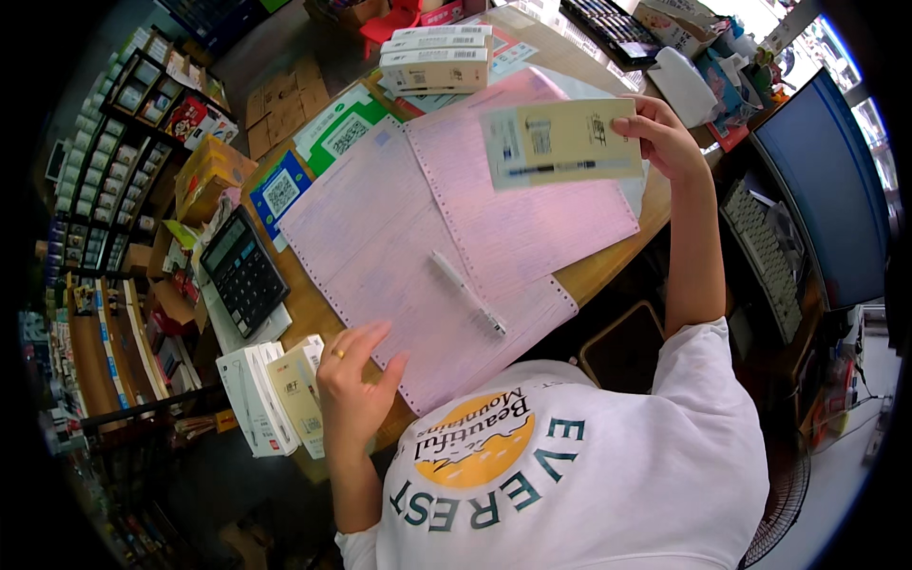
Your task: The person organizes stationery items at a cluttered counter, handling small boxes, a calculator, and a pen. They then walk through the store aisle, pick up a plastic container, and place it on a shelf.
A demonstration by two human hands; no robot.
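My right hand grips the right end of a cream and pale-blue cardboard pen box, thumb on top, above pink printed forms with punched edges. The box face shows a pen picture and a printed code. A white pen lies across the forms below the box. My left hand, with a ring on one finger, is spread at the forms' lower left edge and holds nothing visible. Just left of it, white and cream pen boxes stand side by side at the table edge; the hand partly covers the cream one.
A black calculator lies at the left table edge. Stacked white pen boxes sit at the far side, near cards with printed codes. To the right are a keyboard and a monitor; shelves of goods fill the left.
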